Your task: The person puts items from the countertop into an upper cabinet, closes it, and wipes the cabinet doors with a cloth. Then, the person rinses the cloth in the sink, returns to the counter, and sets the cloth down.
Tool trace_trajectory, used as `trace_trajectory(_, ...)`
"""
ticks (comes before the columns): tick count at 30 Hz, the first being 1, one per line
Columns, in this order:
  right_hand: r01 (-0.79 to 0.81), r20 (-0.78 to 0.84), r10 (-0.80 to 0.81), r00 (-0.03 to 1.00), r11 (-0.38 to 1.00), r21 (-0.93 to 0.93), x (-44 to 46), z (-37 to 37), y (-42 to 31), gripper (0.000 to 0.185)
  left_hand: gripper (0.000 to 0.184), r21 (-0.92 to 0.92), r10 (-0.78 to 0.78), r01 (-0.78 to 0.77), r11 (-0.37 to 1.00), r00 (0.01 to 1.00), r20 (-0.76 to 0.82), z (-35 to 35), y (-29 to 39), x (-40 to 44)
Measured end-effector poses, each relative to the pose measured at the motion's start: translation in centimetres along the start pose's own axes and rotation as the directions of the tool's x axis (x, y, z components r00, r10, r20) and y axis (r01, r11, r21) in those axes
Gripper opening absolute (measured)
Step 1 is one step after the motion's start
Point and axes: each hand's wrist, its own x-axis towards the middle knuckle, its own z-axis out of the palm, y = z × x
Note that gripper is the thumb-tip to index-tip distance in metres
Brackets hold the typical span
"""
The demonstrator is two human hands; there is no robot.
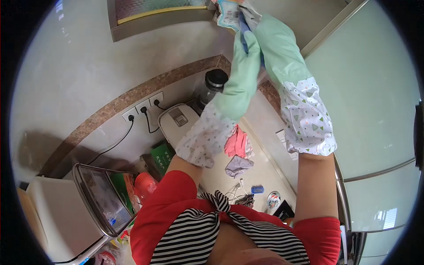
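My left grip (248, 46) and right grip (271, 37), green-gloved, raised close together, fingers mostly hidden, clenched or grasping I cannot tell, blue-and-white packet (229, 16) just beside them, high above the worktop (265, 176)

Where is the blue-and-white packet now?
The blue-and-white packet is at the head view's top edge, right of centre, just beyond the gloved left hand and right of the textured glass pane.

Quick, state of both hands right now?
Left hand: thumb against a blue item, fingers mostly hidden; can't tell how firmly it's closed.
Right hand: up by a packet, fingers hidden; open or closed can't be told.
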Motion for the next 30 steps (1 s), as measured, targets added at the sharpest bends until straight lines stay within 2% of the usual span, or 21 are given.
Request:
trace_trajectory(1,-0.005,0.044,0.006,0.999,1.000,-0.020,-0.2,-0.4,-0.2,0.058,0.074,-0.038,0.003,-0.001,0.999,0.999,0.038,0.3,-0.4,-0.4)
trace_trajectory(2,-0.012,0.125,0.020,0.992,0.998,-0.064,-0.1,-1.1,-0.4,0.053,0.072,-0.389,0.068,-0.050,0.920,0.997,0.034,1.6,-2.0,0.2)
trace_trajectory(3,-0.013,0.201,0.035,0.979,0.994,-0.110,0.0,-2.1,-0.7,0.048,0.069,-0.738,0.133,-0.069,0.671,0.991,0.029,2.9,-3.8,0.9)
trace_trajectory(4,-0.012,0.272,0.054,0.961,0.988,-0.156,0.0,-3.1,-0.8,0.043,0.067,-0.930,0.198,-0.050,0.363,0.980,0.024,3.9,-3.5,1.0)
trace_trajectory(5,-0.007,0.341,0.077,0.937,0.980,-0.200,0.0,-3.9,-0.8,0.038,0.065,-0.717,0.267,-0.208,0.665,0.963,-0.032,4.1,-3.5,0.8)
trace_trajectory(6,0.002,0.409,0.101,0.907,0.970,-0.243,-0.1,-4.4,-0.6,0.033,0.063,-0.387,0.349,-0.344,0.856,0.935,-0.060,3.9,-2.2,0.4)
trace_trajectory(7,0.007,0.407,0.094,0.908,0.971,-0.240,-0.7,-4.9,0.1,0.033,0.056,-0.314,0.209,-0.207,0.926,0.977,-0.027,2.9,-0.6,0.7)
trace_trajectory(8,0.247,0.363,-0.169,0.916,0.952,-0.179,-1.7,-5.7,1.2,0.029,0.049,-0.233,-0.039,0.044,0.971,0.999,0.025,1.3,1.2,1.4)
trace_trajectory(10,0.477,0.304,-0.423,0.854,0.869,-0.132,-2.0,-5.5,1.8,0.026,0.047,-0.635,-0.186,0.416,0.651,0.898,0.398,-2.5,0.7,3.6)
trace_trajectory(11,0.558,0.284,-0.492,0.823,0.794,-0.243,-1.8,-4.4,2.0,0.025,0.042,-0.578,-0.350,0.468,0.669,0.884,0.310,-3.0,3.7,2.5)
trace_trajectory(13,0.623,0.278,-0.558,0.782,0.700,-0.348,-0.2,-1.6,1.7,0.027,0.043,-0.507,-0.350,0.442,0.740,0.897,0.271,-2.4,1.3,4.0)
trace_trajectory(14,0.413,0.324,-0.304,0.896,0.840,-0.352,2.1,0.3,1.0,0.041,0.045,-0.430,-0.341,0.412,0.803,0.910,0.236,-2.1,-0.2,5.2)
trace_trajectory(15,0.172,0.366,-0.028,0.930,0.914,-0.367,3.3,1.2,0.6,0.056,0.037,-0.429,-0.353,0.409,0.805,0.912,0.207,-1.9,-1.3,6.1)
trace_trajectory(16,0.175,0.370,-0.030,0.929,0.915,-0.365,2.9,-0.2,-0.1,0.056,0.037,-0.428,-0.356,0.410,0.805,0.912,0.203,-1.7,-1.3,5.5)
trace_trajectory(18,0.118,0.557,0.026,0.830,0.968,-0.222,2.0,-4.5,-1.9,0.056,0.035,-0.378,-0.233,0.217,0.900,0.973,0.004,-1.2,-1.0,4.1)
trace_trajectory(19,0.090,0.565,0.038,0.824,0.976,-0.197,2.2,-4.7,-1.8,0.054,0.036,-0.523,-0.138,0.195,0.830,0.979,0.147,-1.6,-2.8,4.4)
trace_trajectory(23,0.020,0.289,0.018,0.957,0.992,-0.125,3.4,-1.3,-0.1,0.049,0.034,-0.641,-0.078,0.079,0.763,0.997,0.030,4.7,-3.4,3.7)
trace_trajectory(25,-0.018,0.065,0.022,0.998,0.998,-0.067,4.5,1.3,2.3,0.046,0.034,-0.787,-0.157,0.195,0.585,0.980,0.126,7.3,-2.5,3.9)
trace_trajectory(26,-0.023,0.021,0.024,0.999,0.998,-0.065,4.7,2.2,3.6,0.045,0.034,-0.789,-0.157,0.197,0.582,0.979,0.129,7.0,-2.5,3.8)
trace_trajectory(27,-0.024,0.001,0.024,1.000,0.996,-0.084,4.9,2.8,5.1,0.044,0.039,-0.834,-0.238,0.461,0.304,0.884,0.402,6.2,-2.5,3.8)
trace_trajectory(30,0.075,0.045,-0.068,0.997,0.978,-0.194,2.8,3.2,7.9,0.049,0.043,-0.509,-0.322,0.429,0.746,0.902,0.288,5.8,-3.2,4.7)
